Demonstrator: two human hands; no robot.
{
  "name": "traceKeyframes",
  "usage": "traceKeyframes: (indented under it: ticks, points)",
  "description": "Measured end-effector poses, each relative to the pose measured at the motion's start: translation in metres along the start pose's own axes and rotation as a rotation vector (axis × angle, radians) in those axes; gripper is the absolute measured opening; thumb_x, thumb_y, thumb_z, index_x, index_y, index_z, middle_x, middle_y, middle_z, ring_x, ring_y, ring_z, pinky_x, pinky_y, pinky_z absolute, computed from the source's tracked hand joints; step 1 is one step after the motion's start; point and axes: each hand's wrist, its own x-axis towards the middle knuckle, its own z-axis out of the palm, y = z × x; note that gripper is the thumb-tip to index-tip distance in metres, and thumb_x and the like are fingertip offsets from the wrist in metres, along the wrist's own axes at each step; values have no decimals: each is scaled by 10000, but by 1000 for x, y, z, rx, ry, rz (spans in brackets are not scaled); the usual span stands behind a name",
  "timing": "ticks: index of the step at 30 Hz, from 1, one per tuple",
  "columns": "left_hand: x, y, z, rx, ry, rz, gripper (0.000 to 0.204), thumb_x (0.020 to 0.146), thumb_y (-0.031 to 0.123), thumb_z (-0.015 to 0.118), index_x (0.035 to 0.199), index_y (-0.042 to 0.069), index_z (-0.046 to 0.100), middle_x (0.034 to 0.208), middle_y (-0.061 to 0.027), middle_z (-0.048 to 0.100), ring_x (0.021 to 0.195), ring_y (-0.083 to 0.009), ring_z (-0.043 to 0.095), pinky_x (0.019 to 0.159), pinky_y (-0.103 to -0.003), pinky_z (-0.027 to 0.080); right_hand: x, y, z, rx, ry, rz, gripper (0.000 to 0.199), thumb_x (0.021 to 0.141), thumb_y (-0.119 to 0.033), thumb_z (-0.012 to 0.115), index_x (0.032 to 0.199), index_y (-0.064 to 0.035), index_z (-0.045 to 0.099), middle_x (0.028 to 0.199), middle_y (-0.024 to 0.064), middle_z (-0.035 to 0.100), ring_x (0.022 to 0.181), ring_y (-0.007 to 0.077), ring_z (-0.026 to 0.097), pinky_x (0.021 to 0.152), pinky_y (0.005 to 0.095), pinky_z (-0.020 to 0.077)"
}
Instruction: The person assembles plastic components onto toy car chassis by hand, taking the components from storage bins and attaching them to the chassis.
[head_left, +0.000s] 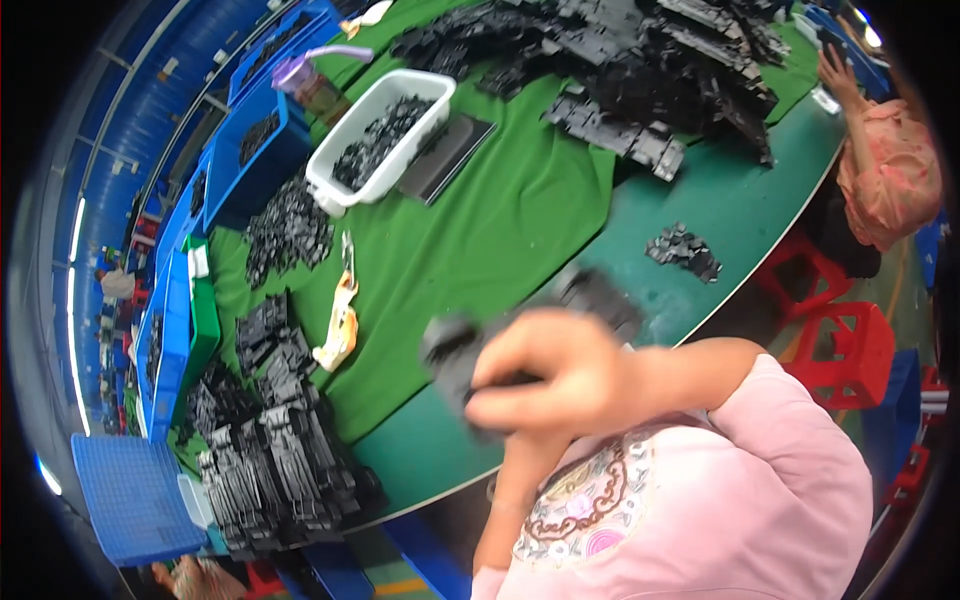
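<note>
A black plastic part, smeared by motion, is held over the near edge of the green table. My right hand is closed on it, with curled fingers over its middle. The part shows on both sides of that hand. My left hand comes up from below and is mostly hidden behind the right one, so its fingers do not show. Beyond the hands on the right lies a small heap of black pieces. To the left, pliers with wrapped, yellowish handles rest on the green cloth.
Stacked black plastic parts stand at the left by a blue basket. Farther back are a white tub of small black pieces, a purple-lidded bottle, blue bins and a large black pile. A co-worker sits right, near red stools.
</note>
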Motion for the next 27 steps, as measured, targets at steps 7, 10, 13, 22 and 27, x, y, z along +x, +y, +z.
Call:
traceKeyframes:
  ticks: [7,10,13,22,27]
  points:
    - [18,-28,-27,56,114,102,698,671,175,664,1229,58,262,1199,-112,375,1097,-225,373,936,-359,301,14,4,9,653,-150,176,323,674,-150,649,957,-29,555,991,101,543,911,229,505,802,325,391]
    - [13,15,-12,-262,169,89,701,626,75,688,1201,65,288,1193,-130,391,1079,-200,404,911,-304,356,9,17,-17,420,152,276,299,720,-181,610,925,17,518,962,145,525,898,212,501,783,315,393]
    - [11,21,-19,-231,88,201,692,671,204,639,1228,38,262,1211,-152,370,1141,-253,345,968,-373,257,-14,34,-37,390,119,352,333,706,-93,585,1017,-7,507,1009,64,510,968,159,473,837,291,369]
    - [12,22,-20,-210,199,176,238,714,-4,595,938,9,517,919,-86,564,900,-161,509,835,-307,382,-36,38,-26,578,-85,647,315,724,-121,585,1006,-12,499,866,56,565,784,134,538,658,255,439]
    - [6,23,-14,-172,249,38,143,760,60,555,897,28,530,774,-39,567,654,-122,525,589,-256,427,-32,48,-13,759,91,758,359,823,-356,474,917,-12,520,793,10,557,709,53,506,643,196,408]
